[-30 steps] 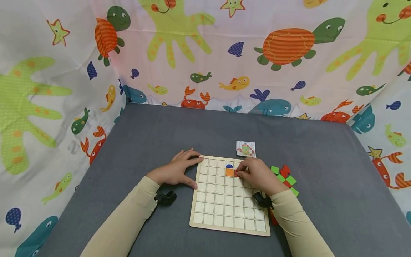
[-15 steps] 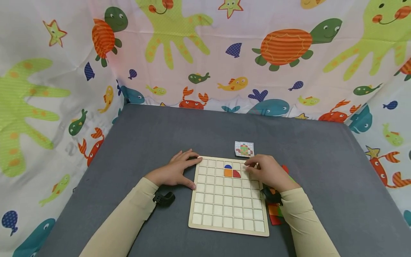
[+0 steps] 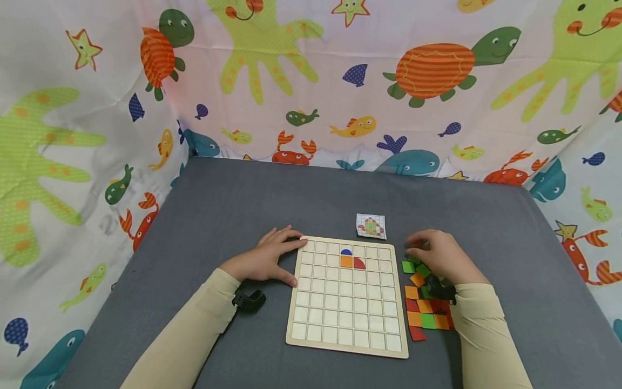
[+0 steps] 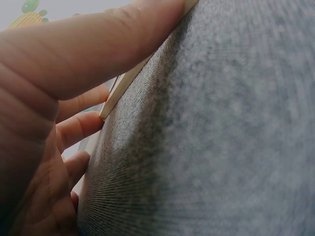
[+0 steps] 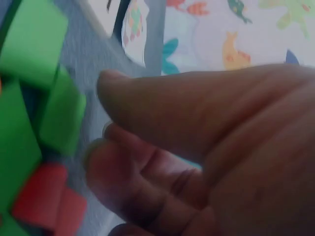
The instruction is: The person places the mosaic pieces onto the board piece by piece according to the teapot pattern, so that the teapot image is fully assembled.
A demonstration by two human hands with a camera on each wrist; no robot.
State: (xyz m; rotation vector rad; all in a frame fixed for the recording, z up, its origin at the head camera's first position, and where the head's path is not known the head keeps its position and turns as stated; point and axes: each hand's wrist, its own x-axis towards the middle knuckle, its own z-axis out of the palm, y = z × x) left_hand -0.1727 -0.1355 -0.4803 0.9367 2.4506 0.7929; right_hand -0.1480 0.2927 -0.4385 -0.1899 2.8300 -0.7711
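Note:
A wooden grid board lies on the grey cloth. In its upper rows sit a blue half-round piece, an orange square and a red quarter-round piece. My left hand rests at the board's upper left corner, thumb and fingertips against its edge. Right of the board, my right hand hovers over the far end of the pile of coloured pieces. The right wrist view shows thumb and fingers apart with nothing between them, beside green pieces and red pieces.
A small printed pattern card lies just beyond the board's far edge. Behind the grey table surface hangs a curtain printed with sea animals, which also runs along both sides.
My right hand has let go of the red quarter-round piece, leaving it beside the orange square, and moved right off the board to the pile. The left hand has stayed put.

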